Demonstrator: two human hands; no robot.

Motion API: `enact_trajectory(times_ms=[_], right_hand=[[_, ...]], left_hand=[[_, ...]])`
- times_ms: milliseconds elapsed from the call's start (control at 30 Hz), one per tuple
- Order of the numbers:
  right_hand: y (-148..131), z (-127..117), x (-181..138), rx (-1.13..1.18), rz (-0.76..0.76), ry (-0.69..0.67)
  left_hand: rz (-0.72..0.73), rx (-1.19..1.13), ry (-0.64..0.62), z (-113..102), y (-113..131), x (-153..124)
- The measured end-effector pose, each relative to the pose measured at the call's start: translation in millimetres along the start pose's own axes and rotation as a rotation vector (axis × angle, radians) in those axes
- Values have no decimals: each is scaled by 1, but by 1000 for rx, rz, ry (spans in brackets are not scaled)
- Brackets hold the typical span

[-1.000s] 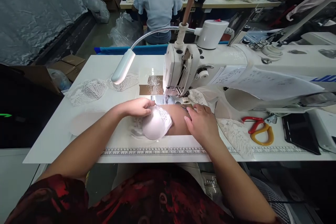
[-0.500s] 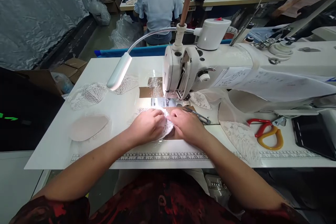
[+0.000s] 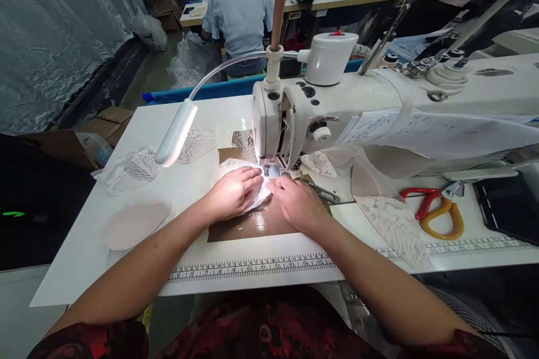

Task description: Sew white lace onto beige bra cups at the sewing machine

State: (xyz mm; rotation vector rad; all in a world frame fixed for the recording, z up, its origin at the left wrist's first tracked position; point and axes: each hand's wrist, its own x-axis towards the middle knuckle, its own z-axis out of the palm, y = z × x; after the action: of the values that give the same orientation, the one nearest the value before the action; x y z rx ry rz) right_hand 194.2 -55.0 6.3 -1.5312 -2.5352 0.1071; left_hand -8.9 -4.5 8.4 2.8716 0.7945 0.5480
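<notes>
A white lace piece (image 3: pixel 261 197) lies beneath the needle area of a white sewing machine (image 3: pixel 263 118), on brown tape stuck to the table. My left hand (image 3: pixel 231 193) is over its left part, fingers pressed together on the lace and closed on it. On its right edge, my right hand (image 3: pixel 300 203) has thumb and fingertips closed, just in front of the presser foot (image 3: pixel 266 170). My hands partly hide the lace. Beside my right hand is a dark slotted metal guide (image 3: pixel 324 192). The white lamp (image 3: pixel 177 133) shines over the work from the left.
Lace pieces (image 3: pixel 130 169) and a beige oval pad (image 3: pixel 137 225) lie at left. At right are lace-edged fabric (image 3: pixel 391 221), red-and-yellow-handled scissors (image 3: pixel 442 213) and a black flat device (image 3: pixel 507 207). A ruler strip (image 3: pixel 261 265) runs along the front edge. A person (image 3: pixel 240 17) sits ahead.
The lace piece has moved away from me toward the needle and turned, baring more brown tape in front. My left hand has moved slightly left; the view has shifted a little.
</notes>
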Motion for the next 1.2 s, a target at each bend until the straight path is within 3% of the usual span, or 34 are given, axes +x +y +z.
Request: enact_trajectory(times_ms=[267, 400, 600, 867, 1200], right_hand=[[-3, -2, 6, 5, 45, -25], [0, -1, -2, 49, -52, -3], [6, -1, -10, 158, -134, 16], [2, 2, 0, 99, -3, 72], [3, 4, -2, 51, -42, 82]], left_hand=[[85, -1, -26, 2, -21, 4], [87, -3, 8, -1, -14, 1], [95, -91, -84, -11, 3, -2], [104, -59, -97, -8, 4, 0], [124, -78, -124, -7, 0, -6]])
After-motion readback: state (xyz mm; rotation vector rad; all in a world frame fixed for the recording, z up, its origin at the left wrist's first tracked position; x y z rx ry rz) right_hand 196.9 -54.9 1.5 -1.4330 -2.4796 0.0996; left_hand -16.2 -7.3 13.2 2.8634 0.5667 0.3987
